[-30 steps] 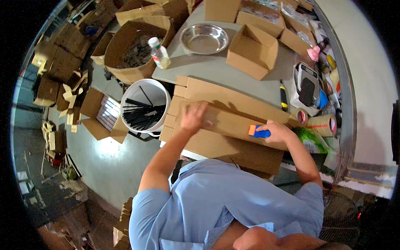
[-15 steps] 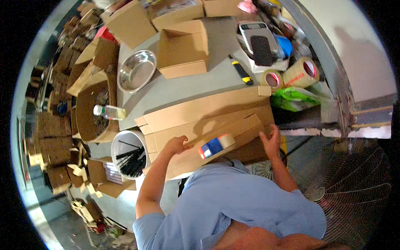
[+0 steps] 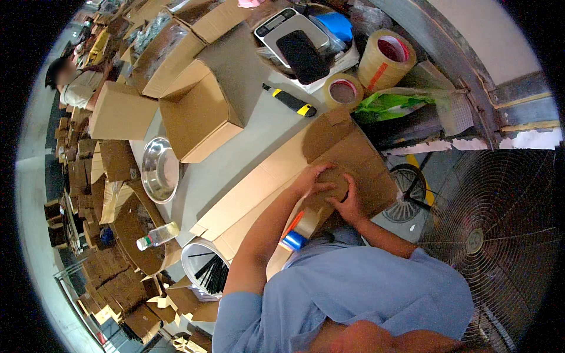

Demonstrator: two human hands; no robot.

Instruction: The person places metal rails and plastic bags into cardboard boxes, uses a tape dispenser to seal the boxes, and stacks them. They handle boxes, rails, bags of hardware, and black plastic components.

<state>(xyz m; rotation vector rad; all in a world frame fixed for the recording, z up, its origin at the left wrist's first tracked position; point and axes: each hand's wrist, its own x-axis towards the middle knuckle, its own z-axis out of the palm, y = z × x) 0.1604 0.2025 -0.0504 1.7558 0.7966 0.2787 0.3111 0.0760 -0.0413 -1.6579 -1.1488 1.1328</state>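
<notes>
A flattened brown cardboard box [image 3: 265, 189] lies slantwise across the near side of the table, creased along its length. My left hand [image 3: 315, 180] and my right hand [image 3: 350, 205] are close together near its right end, fingers curved around a brown cardboard flap [image 3: 336, 183] between them. The fingertips are partly hidden against the cardboard. Below my left forearm, close to my body, a tape dispenser [image 3: 293, 240] with a blue part, an orange edge and a roll of tan tape rests on the cardboard.
Beyond the cardboard are a yellow-and-black utility knife [image 3: 289, 100], tape rolls [image 3: 385, 59], a scale with a black phone [image 3: 303, 57], an open box [image 3: 200, 112] and a steel bowl [image 3: 160, 170]. A bottle [image 3: 158, 236] and a bucket of black strips [image 3: 206, 267] stand left; a fan [image 3: 474, 240], right.
My hands have come together on the cardboard's right end; they were apart, with fingers open. The tape dispenser now sits nearer my body. The view has turned, and a person appears at far left.
</notes>
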